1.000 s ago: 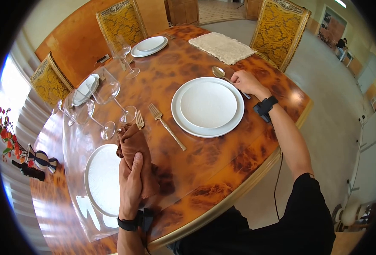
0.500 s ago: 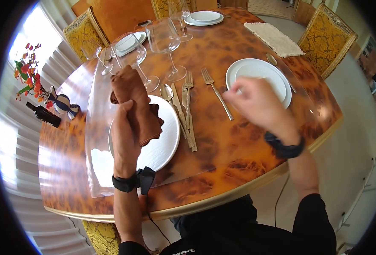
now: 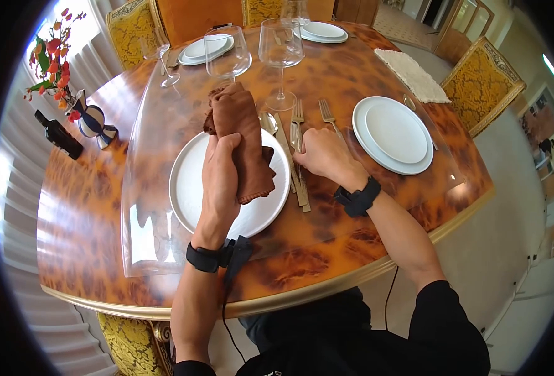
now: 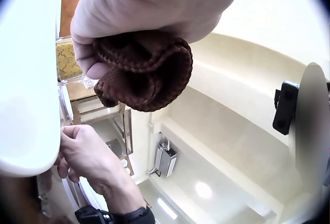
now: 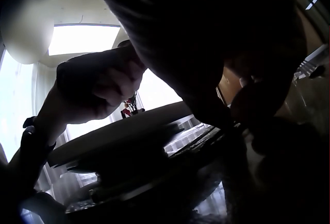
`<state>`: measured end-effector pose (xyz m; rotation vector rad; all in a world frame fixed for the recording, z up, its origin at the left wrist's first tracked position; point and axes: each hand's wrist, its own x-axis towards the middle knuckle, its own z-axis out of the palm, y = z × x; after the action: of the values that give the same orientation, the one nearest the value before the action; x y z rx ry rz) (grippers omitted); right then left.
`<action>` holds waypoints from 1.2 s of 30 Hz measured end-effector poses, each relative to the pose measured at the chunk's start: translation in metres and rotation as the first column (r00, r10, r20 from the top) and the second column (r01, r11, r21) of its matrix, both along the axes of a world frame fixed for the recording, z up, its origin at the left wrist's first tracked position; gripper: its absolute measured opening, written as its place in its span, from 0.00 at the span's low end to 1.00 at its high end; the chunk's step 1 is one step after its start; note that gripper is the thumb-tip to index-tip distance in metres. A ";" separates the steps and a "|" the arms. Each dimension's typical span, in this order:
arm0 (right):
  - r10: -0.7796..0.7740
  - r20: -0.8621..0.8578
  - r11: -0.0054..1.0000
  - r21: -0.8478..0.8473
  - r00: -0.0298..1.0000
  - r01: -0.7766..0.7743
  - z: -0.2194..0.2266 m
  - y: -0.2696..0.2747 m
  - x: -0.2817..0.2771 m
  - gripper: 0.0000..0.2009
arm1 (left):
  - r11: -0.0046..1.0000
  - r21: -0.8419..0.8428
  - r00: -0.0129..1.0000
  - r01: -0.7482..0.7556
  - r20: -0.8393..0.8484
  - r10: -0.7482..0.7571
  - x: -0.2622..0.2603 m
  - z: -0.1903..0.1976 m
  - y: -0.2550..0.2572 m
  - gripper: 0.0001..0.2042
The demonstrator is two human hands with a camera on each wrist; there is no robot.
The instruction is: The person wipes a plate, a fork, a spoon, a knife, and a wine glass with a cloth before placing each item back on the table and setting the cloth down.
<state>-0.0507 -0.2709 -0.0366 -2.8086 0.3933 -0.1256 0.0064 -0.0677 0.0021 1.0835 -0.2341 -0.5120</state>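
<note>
My left hand [image 3: 220, 178] grips a rolled brown cloth napkin [image 3: 245, 144], held above the large white plate [image 3: 189, 182]. The napkin's stitched edge [image 4: 180, 74] spirals at the open end in the left wrist view. Right of that plate lie a spoon [image 3: 268, 121], a knife [image 3: 282, 135] and a fork [image 3: 297, 113]. With fingers curled down, my right hand [image 3: 328, 153] pinches at the fork's handle; its fingertips are partly hidden. Just beyond that hand lies another fork [image 3: 326, 110], its handle covered. The right wrist view is very dark.
Several wine glasses [image 3: 281, 47] stand behind the plate. At right are stacked white plates [image 3: 396, 135] with a spoon [image 3: 408, 101] beside them. A beige placemat [image 3: 413, 75] lies farther back. A dark bottle [image 3: 61, 138] and a flower vase [image 3: 94, 124] stand at left.
My right hand has left the spoon by the stacked plates and come left to the cutlery beside the large plate. My left hand still holds the napkin; the head view has turned left.
</note>
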 end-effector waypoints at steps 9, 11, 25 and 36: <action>-0.061 0.006 0.784 0.619 0.998 0.044 0.011 -0.006 -0.007 0.10 | 0.999 0.049 1.000 0.009 -0.023 -0.008 0.004 -0.002 0.002 0.16; -0.030 -0.044 0.747 0.663 0.999 0.052 0.016 0.002 -0.007 0.11 | 0.997 0.075 0.999 0.017 -0.038 -0.014 0.002 0.001 0.001 0.19; 0.005 -0.096 0.961 0.277 0.995 0.022 0.013 0.004 -0.019 0.15 | 0.999 0.050 1.000 -0.013 0.013 0.013 -0.001 -0.006 -0.004 0.15; 0.115 0.061 0.940 0.315 0.991 -0.129 0.016 0.006 -0.020 0.09 | 0.998 0.035 0.996 0.043 0.082 -0.046 -0.003 -0.005 -0.003 0.15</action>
<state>-0.0710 -0.2653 -0.0210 -2.4974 0.2061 -0.0848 0.0032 -0.0710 -0.0031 1.1353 -0.3242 -0.5123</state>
